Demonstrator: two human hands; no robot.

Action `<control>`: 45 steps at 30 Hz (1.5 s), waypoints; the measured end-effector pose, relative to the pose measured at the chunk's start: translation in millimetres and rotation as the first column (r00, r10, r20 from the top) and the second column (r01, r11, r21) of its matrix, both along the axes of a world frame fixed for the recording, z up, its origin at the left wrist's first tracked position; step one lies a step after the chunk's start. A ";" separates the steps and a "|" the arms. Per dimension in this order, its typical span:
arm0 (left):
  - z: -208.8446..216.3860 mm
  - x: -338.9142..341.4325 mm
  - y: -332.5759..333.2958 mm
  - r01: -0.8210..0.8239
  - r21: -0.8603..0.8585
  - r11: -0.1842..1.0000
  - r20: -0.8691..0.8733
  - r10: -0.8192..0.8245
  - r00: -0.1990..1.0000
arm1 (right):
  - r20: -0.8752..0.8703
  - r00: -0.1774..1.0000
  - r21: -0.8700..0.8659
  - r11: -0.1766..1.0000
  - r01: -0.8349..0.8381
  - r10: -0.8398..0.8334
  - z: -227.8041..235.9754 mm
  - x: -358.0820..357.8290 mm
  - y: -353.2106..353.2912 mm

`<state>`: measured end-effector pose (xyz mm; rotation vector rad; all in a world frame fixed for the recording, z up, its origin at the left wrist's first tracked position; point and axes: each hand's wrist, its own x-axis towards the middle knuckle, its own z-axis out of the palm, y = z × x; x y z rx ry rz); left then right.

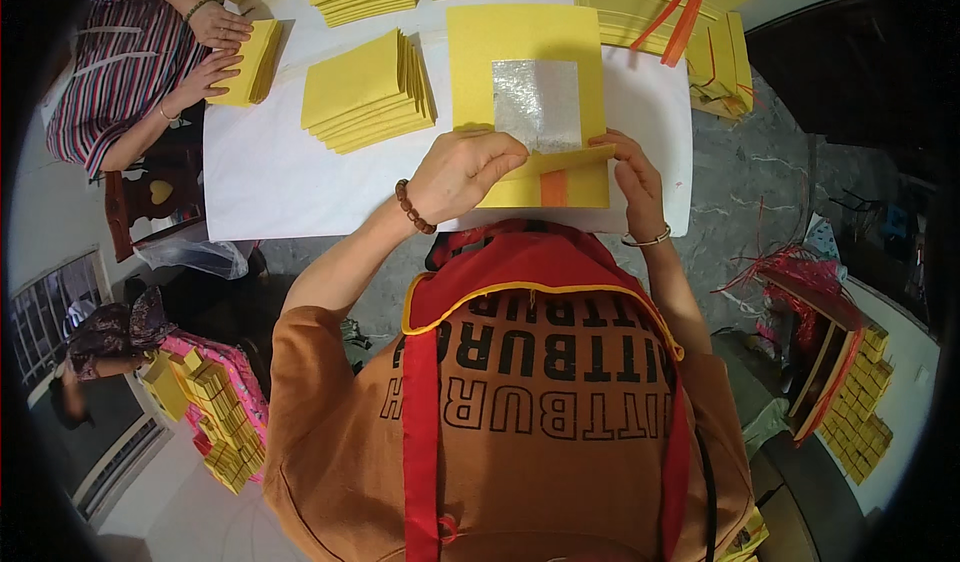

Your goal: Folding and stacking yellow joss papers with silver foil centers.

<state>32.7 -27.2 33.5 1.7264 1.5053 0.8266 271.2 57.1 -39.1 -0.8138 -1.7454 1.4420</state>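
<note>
Just on the near side of the silver patch point(536, 102), the left hand point(452, 177), fingers curled, pinches one end of the folded edge point(577, 161) of the yellow sheet point(470, 62) beneath the patch; the right hand point(638, 177) grips the other end. Left of the patch lies a yellow stack point(360, 92).

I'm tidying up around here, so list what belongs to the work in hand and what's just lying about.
In the work: yellow sheet; silvery square on it; raised yellow strip between left hand and right hand; probably the fanned yellow stack.

Seemingly lying about: clear plastic at left; tangled red strands at right.
</note>
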 end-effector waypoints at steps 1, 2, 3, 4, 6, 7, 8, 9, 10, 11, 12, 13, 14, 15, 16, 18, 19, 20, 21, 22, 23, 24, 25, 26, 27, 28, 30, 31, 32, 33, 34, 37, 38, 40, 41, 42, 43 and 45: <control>-0.6 -0.4 0.5 -0.001 0.000 1.000 0.000 0.001 1.000 | -0.012 1.000 0.041 0.999 -0.014 0.014 -1.0 0.2 0.9; -1.7 -1.2 1.6 0.013 0.041 0.999 -0.005 -0.013 1.000 | -0.012 1.000 0.042 0.999 -0.015 0.015 -1.0 -1.2 2.2; -2.2 -1.3 2.0 0.027 0.081 0.996 -0.011 -0.026 1.000 | 0.058 0.998 0.048 0.999 0.006 -0.009 0.7 -4.2 3.3; -1.5 -1.2 0.8 0.025 0.082 0.996 -0.011 -0.025 1.000 | 0.128 0.991 0.055 0.998 0.026 -0.033 1.8 -6.4 4.0; 0.7 -3.3 -2.7 0.071 0.116 0.991 -0.094 -0.060 0.994 | 0.105 0.994 -0.014 0.999 0.031 -0.029 -1.1 -8.5 4.8; 4.2 -7.9 -4.1 0.072 0.118 0.990 -0.094 -0.061 0.994 | 0.083 0.996 -0.083 0.996 0.035 -0.029 -3.1 -9.1 5.7; 10.1 -15.2 -6.0 0.143 0.158 0.977 -0.082 -0.131 0.988 | 0.084 0.996 -0.081 0.996 0.037 -0.030 -4.7 -8.7 6.5; 14.0 -21.6 -9.0 0.208 0.198 0.958 -0.074 -0.197 0.978 | 0.067 0.998 -0.157 0.987 0.032 -0.022 -5.6 -7.8 6.3; 11.6 -27.6 -10.9 0.205 0.199 0.958 -0.074 -0.194 0.978 | 0.050 0.999 -0.233 0.972 0.026 -0.015 -5.9 -7.1 6.6; 5.3 -33.8 -11.5 0.175 0.196 0.965 -0.123 -0.153 0.981 | 0.051 0.999 -0.231 0.973 0.024 -0.012 -5.6 -6.9 7.4; -0.6 -38.2 -13.2 0.139 0.193 0.971 -0.172 -0.105 0.979 | 0.009 1.000 -0.297 0.955 0.016 -0.014 -5.1 -8.1 6.9; -5.7 -38.5 -11.1 0.097 0.181 0.979 -0.248 -0.050 0.967 | -0.031 0.999 -0.360 0.933 0.006 -0.018 -4.7 -9.2 6.8; -16.2 -39.3 -11.3 0.087 0.182 0.979 -0.248 -0.040 0.968 | -0.031 0.999 -0.359 0.933 -0.003 -0.008 -9.0 -6.1 9.0; -24.9 -38.7 -9.2 0.100 0.279 0.955 -0.312 -0.009 0.950 | -0.016 0.999 -0.147 0.988 -0.047 0.045 -10.6 -3.1 14.2; -32.3 -38.5 -8.9 0.119 0.372 0.921 -0.372 0.030 0.928 | 0.008 0.995 0.072 0.993 -0.095 0.095 -11.6 -2.1 17.9; -37.4 -37.8 -9.8 0.097 0.406 0.909 -0.385 0.074 0.920 | 0.117 0.993 0.269 0.962 -0.047 0.015 1.1 -9.4 15.8; -31.8 -36.3 -10.9 0.136 0.455 0.880 -0.466 0.105 0.878 | 0.203 0.975 0.457 0.889 -0.012 -0.091 13.2 -12.8 14.5; -26.3 -34.5 -12.6 0.180 0.498 0.848 -0.541 0.143 0.829 | 0.205 0.975 0.459 0.888 -0.018 -0.086 19.5 -11.5 17.0; -21.3 -32.9 -14.9 0.177 0.501 0.847 -0.541 0.147 0.828 | 0.284 0.957 0.573 0.811 -0.122 -0.057 24.1 -10.8 20.5; -16.3 -30.3 -18.3 0.211 0.510 0.834 -0.557 0.134 0.820 | 0.363 0.931 0.665 0.711 -0.228 -0.040 29.1 -10.7 23.2; -13.4 -28.2 -21.6 0.244 0.518 0.820 -0.574 0.121 0.810 | 0.362 0.931 0.667 0.708 -0.231 -0.037 36.1 -10.3 23.1; -11.4 -27.2 -25.1 0.240 0.519 0.821 -0.575 0.127 0.809 | 0.456 0.890 0.693 0.626 -0.359 0.005 44.5 -8.8 20.7; -9.6 -26.9 -28.3 0.273 0.491 0.827 -0.591 0.086 0.802 | 0.548 0.836 0.698 0.531 -0.480 0.035 50.0 -7.7 18.5; -8.1 -26.9 -30.6 0.307 0.462 0.832 -0.606 0.044 0.794 | 0.547 0.836 0.699 0.527 -0.483 0.040 52.8 -7.5 17.4; -6.9 -26.3 -31.9 0.313 0.459 0.831 -0.605 0.034 0.796 | 0.607 0.789 0.654 0.502 -0.566 0.099 54.6 -6.6 16.1; -6.8 -26.5 -32.7 0.310 0.460 0.832 -0.604 0.037 0.796 | 0.662 0.733 0.603 0.471 -0.644 0.155 55.7 -6.0 15.3; -6.9 -27.7 -33.6 0.291 0.428 0.856 -0.554 -0.006 0.832 | 0.664 0.720 0.572 0.483 -0.663 0.201 56.2 -6.9 13.6; -7.2 -28.4 -33.6 0.289 0.426 0.857 -0.554 -0.005 0.832 | 0.688 0.690 0.534 0.489 -0.690 0.225 58.4 -7.0 13.5; -7.6 -29.0 -33.3 0.272 0.417 0.867 -0.528 -0.012 0.849 | 0.709 0.660 0.494 0.494 -0.716 0.248 60.7 -7.8 14.6; -8.0 -29.0 -32.7 0.253 0.408 0.877 -0.500 -0.017 0.866 | 0.709 0.659 0.492 0.493 -0.717 0.251 64.2 -9.1 18.0; -7.5 -28.7 -31.6 0.251 0.406 0.879 -0.500 -0.016 0.866 | 0.689 0.649 0.427 0.542 -0.724 0.323 68.4 -10.9 22.2; -4.9 -28.9 -23.3 0.088 0.315 0.945 -0.322 0.019 0.947 | 0.581 0.696 0.290 0.692 -0.662 0.423 55.4 -10.5 31.0; -5.2 -30.1 -18.4 0.011 0.204 0.979 -0.308 0.054 0.950 | 0.492 0.752 0.207 0.781 -0.590 0.438 50.4 -9.6 33.0; -5.6 -30.1 -7.7 -0.068 0.086 0.994 -0.298 0.091 0.950 | 0.509 0.784 0.140 0.865 -0.482 0.355 55.5 -13.4 30.7; -4.9 -28.2 -0.8 -0.200 -0.028 0.979 -0.186 0.192 0.964 | 0.531 0.803 0.076 0.929 -0.361 0.269 57.4 -16.9 28.9; -4.4 -28.0 5.2 -0.314 -0.155 0.937 -0.089 0.303 0.949 | 0.530 0.804 0.073 0.930 -0.360 0.270 55.1 -20.8 27.7; -11.7 -30.0 9.5 -0.336 -0.176 0.925 -0.064 0.330 0.942 | 0.413 0.887 -0.079 0.978 -0.192 0.207 50.8 -25.0 25.9; -14.5 -26.8 15.8 -0.352 -0.193 0.916 0.003 0.359 0.933 | 0.305 0.946 -0.253 0.967 -0.030 0.109 48.8 -35.8 21.7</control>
